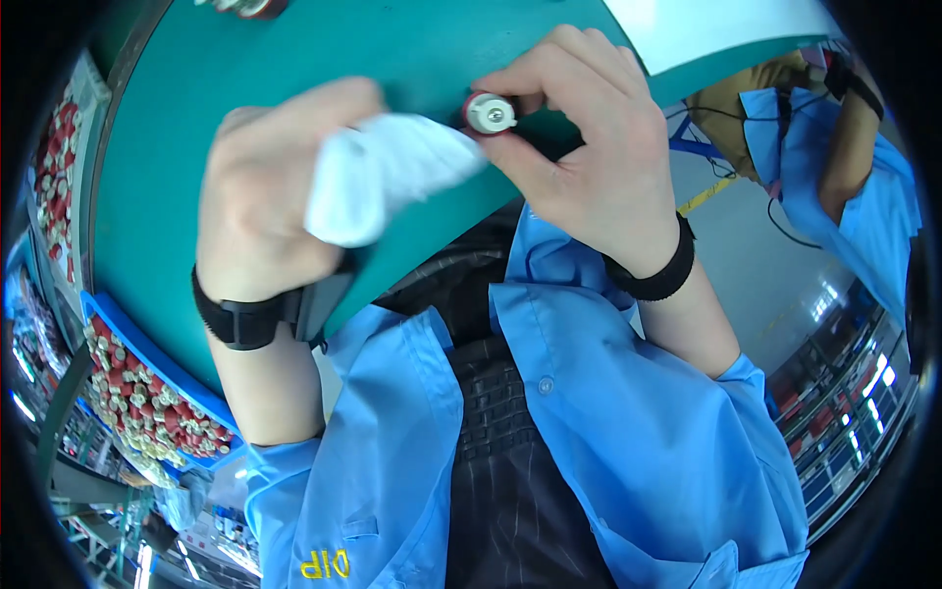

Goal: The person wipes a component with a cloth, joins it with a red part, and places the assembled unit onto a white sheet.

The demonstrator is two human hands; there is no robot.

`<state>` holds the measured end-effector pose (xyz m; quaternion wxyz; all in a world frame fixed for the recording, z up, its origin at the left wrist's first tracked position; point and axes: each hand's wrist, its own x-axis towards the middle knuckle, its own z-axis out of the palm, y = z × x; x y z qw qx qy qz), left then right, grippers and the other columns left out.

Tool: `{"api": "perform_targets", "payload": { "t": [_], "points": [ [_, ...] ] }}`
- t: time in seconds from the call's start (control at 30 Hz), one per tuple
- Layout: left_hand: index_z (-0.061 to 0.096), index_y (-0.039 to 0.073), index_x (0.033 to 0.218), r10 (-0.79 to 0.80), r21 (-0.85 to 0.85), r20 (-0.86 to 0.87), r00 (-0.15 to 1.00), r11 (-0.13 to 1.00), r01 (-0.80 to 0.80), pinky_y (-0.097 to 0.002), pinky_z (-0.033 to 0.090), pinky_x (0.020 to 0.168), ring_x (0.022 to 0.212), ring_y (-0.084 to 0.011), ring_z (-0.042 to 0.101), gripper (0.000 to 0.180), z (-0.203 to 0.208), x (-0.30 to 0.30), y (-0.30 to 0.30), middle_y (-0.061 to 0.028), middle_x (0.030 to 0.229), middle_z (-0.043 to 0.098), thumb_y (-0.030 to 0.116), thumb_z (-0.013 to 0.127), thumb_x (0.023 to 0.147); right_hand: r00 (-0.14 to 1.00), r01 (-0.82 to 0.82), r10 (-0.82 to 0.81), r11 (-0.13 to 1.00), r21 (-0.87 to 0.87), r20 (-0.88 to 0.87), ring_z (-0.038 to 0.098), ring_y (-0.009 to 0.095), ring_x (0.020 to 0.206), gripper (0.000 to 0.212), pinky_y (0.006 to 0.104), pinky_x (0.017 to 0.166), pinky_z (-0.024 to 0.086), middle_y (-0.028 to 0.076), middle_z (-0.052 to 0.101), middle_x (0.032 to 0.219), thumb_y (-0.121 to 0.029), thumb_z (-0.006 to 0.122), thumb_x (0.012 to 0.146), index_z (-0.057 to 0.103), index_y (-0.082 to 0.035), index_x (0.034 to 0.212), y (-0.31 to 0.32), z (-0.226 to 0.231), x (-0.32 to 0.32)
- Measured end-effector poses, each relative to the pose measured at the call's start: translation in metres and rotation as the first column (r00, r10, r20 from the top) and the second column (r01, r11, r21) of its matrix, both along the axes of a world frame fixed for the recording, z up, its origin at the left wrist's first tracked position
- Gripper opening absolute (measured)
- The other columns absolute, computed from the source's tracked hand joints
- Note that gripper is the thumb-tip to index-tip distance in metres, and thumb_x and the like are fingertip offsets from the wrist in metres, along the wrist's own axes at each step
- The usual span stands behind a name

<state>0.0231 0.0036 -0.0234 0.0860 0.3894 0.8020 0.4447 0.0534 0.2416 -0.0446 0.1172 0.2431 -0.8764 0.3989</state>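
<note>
Red-white part (491, 114), yellow-lettered jacket (628, 344)

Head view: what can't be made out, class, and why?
Head view:
Left hand: fingertips hidden by the blurred white cloth-like sheet.
Small round red and white part: far end hidden by its near face.
Red and pale pieces in the blue plastic bin: too small to count.
Red and silvery objects: cut off by the top edge.

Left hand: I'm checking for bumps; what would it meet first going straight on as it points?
Likely the right hand, holding a red-and-white part: the left hand and its white cloth point that way, but depth is unclear.
</note>
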Motion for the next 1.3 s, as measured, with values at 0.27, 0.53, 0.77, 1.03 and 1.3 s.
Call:
{"api": "perform_targets", "payload": {
  "t": [0.27, 0.53, 0.77, 1.03, 1.3],
  "points": [
    [0.072, -0.002, 0.092, 0.137, -0.110, -0.150, 0.979, 0.982, -0.154, -0.0295, 0.049, 0.059, 0.071, -0.0219, 0.068, 0.013, -0.004, 0.001, -0.002, -0.0093, 0.082, 0.067, 0.001, 0.070, 0.079, 0.999, -0.024, 0.024, 1.000, 0.008, 0.030, 0.054, 0.019, 0.072, 0.023, 0.0297, 0.066, 0.043, 0.004, 0.061, 0.079, -0.008, 0.084, 0.072, 0.073, -0.004, 0.092, 0.000, 0.001, -0.001],
    [0.072, 0.000, 0.092, 0.020, -0.037, -0.066, 0.998, 0.999, -0.023, -0.0316, 0.050, 0.061, 0.073, -0.0252, 0.069, 0.018, -0.004, 0.000, 0.001, -0.0096, 0.082, 0.066, -0.004, 0.072, 0.075, 0.999, -0.035, 0.032, 0.995, 0.093, 0.032, 0.055, 0.019, 0.074, 0.026, 0.0292, 0.065, 0.044, 0.005, 0.068, 0.086, -0.006, 0.084, 0.073, 0.074, -0.004, 0.097, 0.003, 0.000, -0.002],
    [0.070, 0.001, 0.088, 0.097, 0.026, -0.204, 0.974, 0.995, -0.093, -0.0339, 0.047, 0.056, 0.069, -0.0296, 0.065, 0.017, -0.007, -0.004, -0.003, -0.0107, 0.078, 0.064, -0.001, 0.072, 0.071, 0.995, -0.064, 0.055, 0.992, 0.105, 0.083, 0.060, 0.020, 0.079, 0.027, 0.0291, 0.068, 0.047, 0.006, 0.069, 0.090, 0.000, 0.081, 0.074, 0.074, -0.003, 0.100, 0.005, 0.006, -0.002],
    [0.072, 0.003, 0.081, -0.017, 0.105, 0.122, 0.992, 0.994, 0.004, -0.0429, 0.053, 0.065, 0.080, -0.0346, 0.068, 0.026, 0.001, 0.002, -0.006, -0.0116, 0.083, 0.069, -0.010, 0.058, 0.064, 0.991, -0.070, 0.063, 0.996, 0.060, 0.115, 0.065, 0.020, 0.081, 0.028, 0.0286, 0.071, 0.051, 0.009, 0.070, 0.093, 0.002, 0.081, 0.075, 0.072, -0.002, 0.102, 0.004, 0.041, -0.009],
    [0.067, 0.003, 0.081, 0.002, 0.145, 0.132, 0.991, 0.989, -0.021, -0.0409, 0.047, 0.059, 0.069, -0.0351, 0.062, 0.026, -0.003, 0.005, -0.004, -0.0117, 0.075, 0.061, -0.010, 0.053, 0.062, 0.998, -0.046, 0.057, 0.951, 0.306, -0.026, 0.062, 0.023, 0.087, 0.029, 0.0330, 0.075, 0.050, 0.008, 0.064, 0.095, -0.001, 0.082, 0.072, 0.070, -0.005, 0.098, -0.005, 0.071, -0.052]
  ]
}}
